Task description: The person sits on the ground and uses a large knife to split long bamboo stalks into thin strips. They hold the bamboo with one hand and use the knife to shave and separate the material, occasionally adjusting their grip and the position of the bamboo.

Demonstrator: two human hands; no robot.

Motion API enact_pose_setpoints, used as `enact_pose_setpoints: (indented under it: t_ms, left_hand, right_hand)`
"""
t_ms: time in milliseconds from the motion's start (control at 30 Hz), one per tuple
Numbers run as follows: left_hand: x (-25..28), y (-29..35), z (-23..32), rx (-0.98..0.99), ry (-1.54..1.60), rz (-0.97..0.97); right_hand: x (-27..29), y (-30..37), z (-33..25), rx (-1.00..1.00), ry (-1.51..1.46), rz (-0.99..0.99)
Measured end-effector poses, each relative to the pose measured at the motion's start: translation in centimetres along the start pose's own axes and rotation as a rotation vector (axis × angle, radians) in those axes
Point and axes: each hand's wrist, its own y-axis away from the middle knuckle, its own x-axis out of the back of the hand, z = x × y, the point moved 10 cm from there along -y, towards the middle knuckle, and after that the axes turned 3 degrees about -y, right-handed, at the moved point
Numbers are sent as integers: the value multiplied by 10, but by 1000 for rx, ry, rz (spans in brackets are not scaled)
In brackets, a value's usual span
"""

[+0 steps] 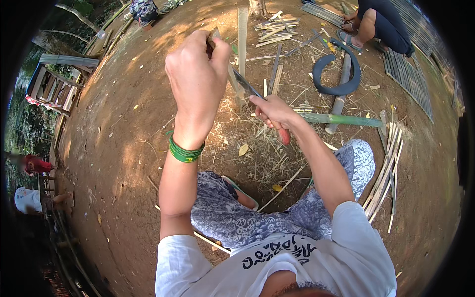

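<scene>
My left hand (195, 74) is raised and closed around a pale split-bamboo strip (234, 81); one end pokes out above the thumb, the other slants down toward the knife. My right hand (274, 111) grips the red handle (284, 136) of a knife (248, 85). The dark blade reaches up and left, against or very close to the lower part of the strip; exact contact is hard to tell. Just behind both hands stands an upright flat piece of bamboo (242, 42). Thin shavings (269, 158) litter the ground under the knife, in front of my legs.
A green bamboo length (354, 120) lies right of my right hand, beside a grey pole (340, 106) and a dark curved ring (317, 84). Long strips (386, 173) lie by my knee, more pieces (277, 32) farther off. Another person (383, 24) crouches by slatted panels (408, 74).
</scene>
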Motion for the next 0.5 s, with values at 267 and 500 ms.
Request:
enact_pose_setpoints:
  t_ms: [267, 500]
  left_hand:
    - [-14, -3, 6, -54, -84, 31]
    - [-21, 1, 13, 13, -112, 46]
  right_hand:
    - [-4, 2, -22, 233, 460, 438]
    - [-12, -16, 8, 184, 346, 488]
